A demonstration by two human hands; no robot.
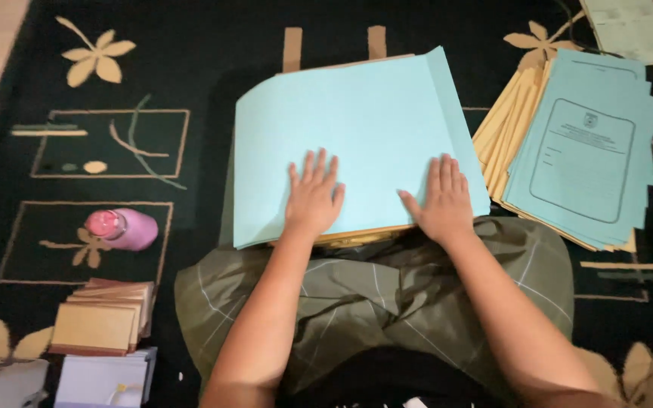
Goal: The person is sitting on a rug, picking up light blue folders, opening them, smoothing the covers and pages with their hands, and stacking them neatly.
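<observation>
Pale-blue paper sheet [357, 128] lies flat atop a yellow-edged stack, straight ahead of the lap, long axis left to right. Left hand [313, 198] and right hand [441, 202] rest palm-down on its near edge, fingers spread, apart, gripping nothing; both equally near. Surface blank, smooth, right edge slightly lifted.

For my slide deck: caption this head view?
Both hands, left hand and right hand, press flat on a light blue sheet.
</observation>
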